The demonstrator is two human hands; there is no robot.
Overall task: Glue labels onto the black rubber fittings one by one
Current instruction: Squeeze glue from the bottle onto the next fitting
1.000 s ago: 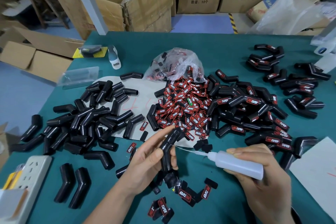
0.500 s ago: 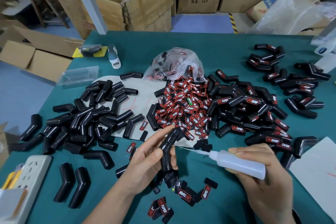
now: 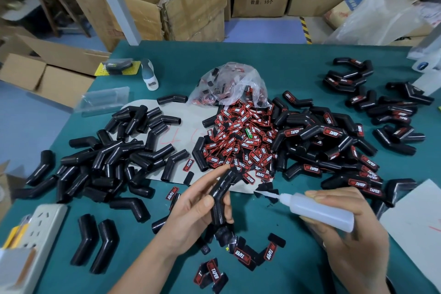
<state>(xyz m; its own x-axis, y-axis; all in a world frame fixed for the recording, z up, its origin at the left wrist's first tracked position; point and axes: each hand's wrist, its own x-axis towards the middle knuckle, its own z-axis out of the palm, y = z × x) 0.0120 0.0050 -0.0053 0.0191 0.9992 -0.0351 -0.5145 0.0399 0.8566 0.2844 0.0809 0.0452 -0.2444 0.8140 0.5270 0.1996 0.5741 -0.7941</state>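
Fitting (image 3: 220,194) at 6 o'clock on table (image 3: 286,62), pinched upright in left hand (image 3: 195,217) — thumb on bend, index along upper leg. Right hand (image 3: 350,229) wrapped round glue bottle (image 3: 319,211), nozzle aimed at 9 o'clock, just short of fitting. Looks light, rubbery, somewhat squashy; glossy, so probably slippery. Best held at elbow or lower leg, upper face left free for glue. Labels (image 3: 241,141) heaped at 12 o'clock — small, thin, likely fiddly. Bare fittings (image 3: 114,157) at 10, labelled ones (image 3: 334,141) at 2.
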